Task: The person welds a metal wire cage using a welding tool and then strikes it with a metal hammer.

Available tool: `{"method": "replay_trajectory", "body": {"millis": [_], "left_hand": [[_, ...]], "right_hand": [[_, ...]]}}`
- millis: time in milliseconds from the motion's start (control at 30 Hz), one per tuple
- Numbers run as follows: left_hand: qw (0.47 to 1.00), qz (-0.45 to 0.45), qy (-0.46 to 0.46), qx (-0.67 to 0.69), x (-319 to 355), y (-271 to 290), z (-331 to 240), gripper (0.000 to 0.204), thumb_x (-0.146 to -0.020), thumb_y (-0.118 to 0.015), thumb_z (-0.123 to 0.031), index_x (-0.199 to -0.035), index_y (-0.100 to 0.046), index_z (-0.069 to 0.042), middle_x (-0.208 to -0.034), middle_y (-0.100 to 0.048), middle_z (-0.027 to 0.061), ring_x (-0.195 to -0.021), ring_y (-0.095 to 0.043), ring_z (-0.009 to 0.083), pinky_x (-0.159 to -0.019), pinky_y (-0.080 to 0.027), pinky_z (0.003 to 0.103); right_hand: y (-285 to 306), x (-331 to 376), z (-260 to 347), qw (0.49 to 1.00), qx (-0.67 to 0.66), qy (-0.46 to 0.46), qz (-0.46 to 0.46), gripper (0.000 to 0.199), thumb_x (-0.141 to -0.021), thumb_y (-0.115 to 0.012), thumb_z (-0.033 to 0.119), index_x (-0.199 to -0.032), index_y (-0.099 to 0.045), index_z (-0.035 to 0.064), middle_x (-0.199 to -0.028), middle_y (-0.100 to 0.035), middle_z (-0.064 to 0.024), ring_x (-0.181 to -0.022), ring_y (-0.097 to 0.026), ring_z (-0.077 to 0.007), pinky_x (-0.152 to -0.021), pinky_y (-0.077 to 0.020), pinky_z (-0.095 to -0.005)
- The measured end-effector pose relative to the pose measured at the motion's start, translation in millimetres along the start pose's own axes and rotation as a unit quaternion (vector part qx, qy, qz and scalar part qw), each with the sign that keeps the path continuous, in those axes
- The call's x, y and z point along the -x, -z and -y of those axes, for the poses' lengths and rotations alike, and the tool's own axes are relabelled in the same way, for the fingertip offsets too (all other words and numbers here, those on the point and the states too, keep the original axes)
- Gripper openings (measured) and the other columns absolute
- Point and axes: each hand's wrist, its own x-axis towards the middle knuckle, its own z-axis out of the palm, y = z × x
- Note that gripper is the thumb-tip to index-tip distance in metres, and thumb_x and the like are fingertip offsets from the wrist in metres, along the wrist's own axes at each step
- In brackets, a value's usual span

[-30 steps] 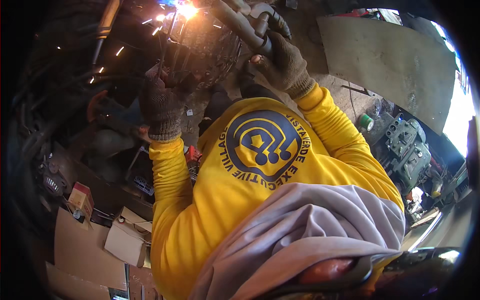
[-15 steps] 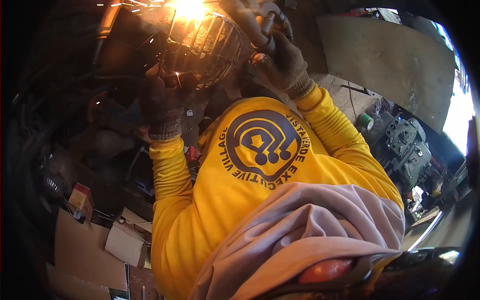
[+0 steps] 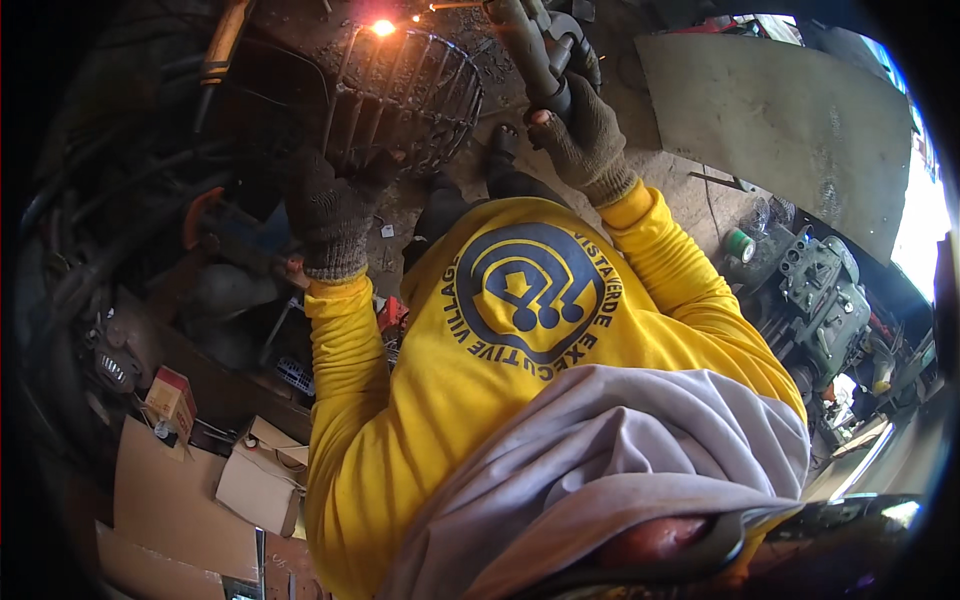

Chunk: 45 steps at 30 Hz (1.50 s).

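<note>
A round, barred metal cage (image 3: 400, 105) lies at the top, with a small orange glow on its far edge. Beside its near left rim is my left hand (image 3: 335, 205) in a dark knitted glove, fingers curled on the rim, partly lost in shadow. My right hand (image 3: 585, 135), gloved too with a bare thumb tip, grips a grey welding electrode holder (image 3: 525, 50). A thin electrode (image 3: 450, 6) sticks out leftward from the holder, its tip glowing just apart from the cage.
An orange-handled screwdriver-like tool (image 3: 222, 50) is at the upper left. Cardboard boxes (image 3: 255, 485) stand at the lower left. On the right are a large flat sheet (image 3: 780, 125), a greasy metal engine part (image 3: 820, 300) and a green-and-white roll (image 3: 738, 245).
The bright arc and flying sparks have died down to a small glow. My right hand has drawn the holder slightly right, away from the cage. My left hand has barely shifted.
</note>
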Motion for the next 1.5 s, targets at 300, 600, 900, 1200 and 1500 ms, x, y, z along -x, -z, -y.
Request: {"method": "replay_trajectory", "body": {"millis": [300,600,900,1200,1500], "left_hand": [[0.903,-0.017,-0.178,-0.391,-2.9,3.1,1.4,0.072,-0.076,-0.083,-0.010,-0.138,-0.048,0.000,-0.129,-0.063,0.0118,-0.112,-0.063,0.0187,-0.092,-0.054,0.033],[0.965,-0.025,-0.082,-0.246,-4.6,45.5,30.5,0.057,-0.094,-0.055,-0.039,-0.133,-0.052,0.002,-0.135,-0.057,0.0222,-0.117,-0.059,0.0343,-0.101,-0.046,0.054],[0.980,-0.014,-0.150,-0.134,13.5,7.0,-37.0,0.054,-0.060,-0.096,-0.023,-0.099,-0.064,-0.005,-0.090,-0.070,0.0007,-0.083,-0.064,0.0103,-0.078,-0.053,0.027],[0.991,-0.046,-0.123,0.027,22.1,35.3,-31.4,0.056,-0.058,-0.097,-0.014,-0.099,-0.060,-0.003,-0.092,-0.066,0.0017,-0.079,-0.062,0.0107,-0.075,-0.054,0.027],[0.933,-0.078,-0.315,-0.156,15.7,39.6,-19.6,0.072,-0.054,-0.100,-0.028,-0.106,-0.058,0.000,-0.092,-0.061,-0.0008,-0.079,-0.057,0.0106,-0.073,-0.049,0.026]], "right_hand": [[2.2,7.5,1.8,0.996,-0.044,-0.076,0.006,0.067,-0.087,-0.071,0.044,-0.129,-0.052,-0.0039,-0.103,-0.068,-0.0249,-0.098,-0.068,-0.0388,-0.085,-0.0531,-0.0415],[10.3,14.4,3.2,0.980,-0.162,-0.111,-0.040,0.053,-0.093,-0.067,0.030,-0.129,-0.051,-0.0051,-0.092,-0.068,-0.0117,-0.079,-0.066,-0.0148,-0.070,-0.0539,-0.0304],[28.3,19.1,-8.2,0.947,-0.264,-0.130,-0.126,0.046,-0.098,-0.061,0.030,-0.130,-0.050,0.0000,-0.086,-0.063,-0.0058,-0.065,-0.061,-0.0122,-0.060,-0.0516,-0.0258],[40.3,23.4,-18.3,0.945,-0.217,-0.162,-0.181,0.047,-0.092,-0.071,0.030,-0.124,-0.055,-0.0020,-0.087,-0.065,-0.0053,-0.069,-0.062,-0.0103,-0.062,-0.0517,-0.0249],[45.2,24.4,-23.1,0.944,-0.174,-0.155,-0.232,0.047,-0.086,-0.077,0.027,-0.120,-0.058,0.0002,-0.086,-0.065,-0.0040,-0.069,-0.062,-0.0099,-0.062,-0.0514,-0.0253]]}}
